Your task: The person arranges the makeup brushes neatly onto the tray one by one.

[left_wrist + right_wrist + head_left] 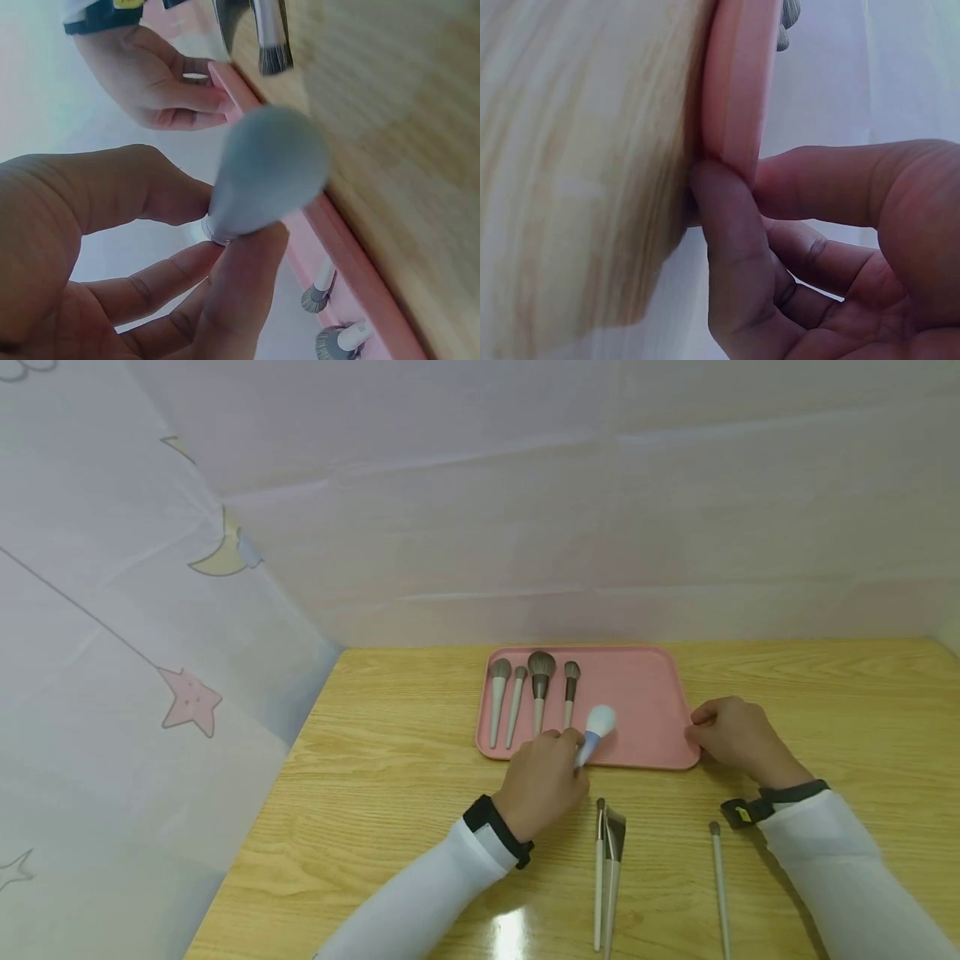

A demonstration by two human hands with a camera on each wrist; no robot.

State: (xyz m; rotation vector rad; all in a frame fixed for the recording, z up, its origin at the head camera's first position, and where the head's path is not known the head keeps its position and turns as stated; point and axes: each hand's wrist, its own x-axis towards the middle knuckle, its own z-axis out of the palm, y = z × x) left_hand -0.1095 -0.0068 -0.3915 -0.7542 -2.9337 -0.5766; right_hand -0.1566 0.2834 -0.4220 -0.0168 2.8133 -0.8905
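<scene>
My left hand (543,783) pinches the handle of a makeup brush (601,721) with a white head and a blue collar, over the front edge of the pink tray (637,689). In the left wrist view the pale brush head (274,165) points at the camera between thumb and fingers. At the tray's front right corner, my right hand (738,739) grips the rim between thumb and forefinger, as the right wrist view shows on the tray wall (739,82). Several grey-bristled brushes (539,681) lie side by side in the tray's left half.
On the wooden table (375,793), a thin brush (598,877) and a flat angled brush (613,852) lie together in front of the tray. Another slim brush (720,885) lies by the right forearm. A pale printed cloth (525,527) hangs behind the table.
</scene>
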